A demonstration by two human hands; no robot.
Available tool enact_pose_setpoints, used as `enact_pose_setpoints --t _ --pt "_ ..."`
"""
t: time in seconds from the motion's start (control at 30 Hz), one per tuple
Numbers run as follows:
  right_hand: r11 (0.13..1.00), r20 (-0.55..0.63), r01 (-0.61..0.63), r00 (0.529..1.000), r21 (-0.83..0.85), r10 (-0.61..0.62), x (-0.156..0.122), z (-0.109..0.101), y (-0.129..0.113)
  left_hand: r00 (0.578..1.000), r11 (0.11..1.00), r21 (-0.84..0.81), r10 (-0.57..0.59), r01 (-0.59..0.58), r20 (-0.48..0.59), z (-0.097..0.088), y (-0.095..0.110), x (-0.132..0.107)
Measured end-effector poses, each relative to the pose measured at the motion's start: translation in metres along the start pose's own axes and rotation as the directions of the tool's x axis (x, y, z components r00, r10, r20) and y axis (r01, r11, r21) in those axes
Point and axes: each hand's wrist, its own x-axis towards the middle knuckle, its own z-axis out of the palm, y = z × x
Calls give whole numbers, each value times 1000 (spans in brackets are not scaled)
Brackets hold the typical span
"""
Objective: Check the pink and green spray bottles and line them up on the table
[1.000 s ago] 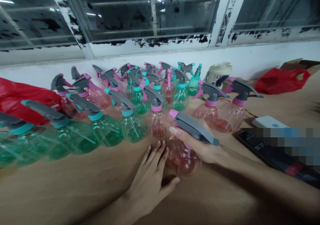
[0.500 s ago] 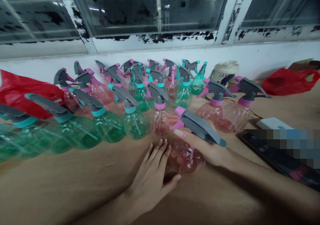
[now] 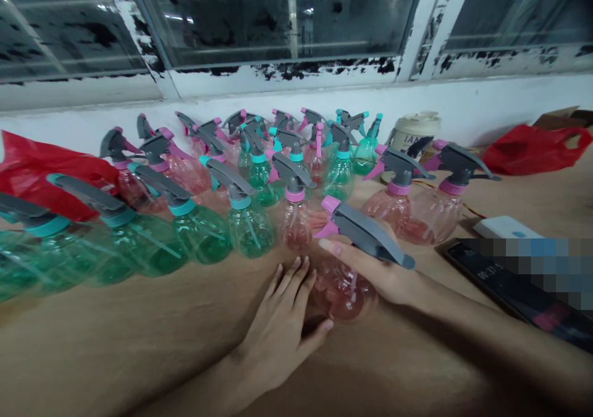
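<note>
A pink see-through spray bottle [image 3: 345,290] with a grey and pink trigger head stands close in front of me. My right hand [image 3: 375,265] is wrapped round its neck just below the head; the fingers behind are partly hidden. Flat on the table lies my left hand [image 3: 280,324], fingers stretched forward and thumb apart, just left of the bottle's base. Beyond my left fingertips is a smaller-looking pink spray bottle [image 3: 296,222], and beside it a green spray bottle [image 3: 251,228] with a turquoise collar.
Several green bottles [image 3: 155,244] run in a row to the left, with more pink and green ones behind. Two pink bottles [image 3: 435,213], a phone [image 3: 504,287] and a white device [image 3: 507,228] are at right. Red bags [image 3: 537,148] and a white tub [image 3: 414,134] stand near the wall.
The held spray bottle and my right hand have shifted very slightly left. My left hand stays in place on the table.
</note>
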Motion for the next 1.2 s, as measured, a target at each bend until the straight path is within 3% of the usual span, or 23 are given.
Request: enact_pose_setpoints --t 0.27,0.73,0.93,1.2 --pt "995 36 -18 999 101 14 1 1 -2 1000 1000 -14 -5 5 10 -1 1 1" --pt "996 23 -89 996 -14 89 1 -2 -2 1000 1000 6 15 -15 -6 -4 0 2" --pt "992 54 -77 996 104 72 1 -1 4 1000 1000 13 12 -12 16 -4 0 2" --pt "993 50 -68 997 100 63 -1 0 7 1000 1000 10 -1 1 24 -2 1 1"
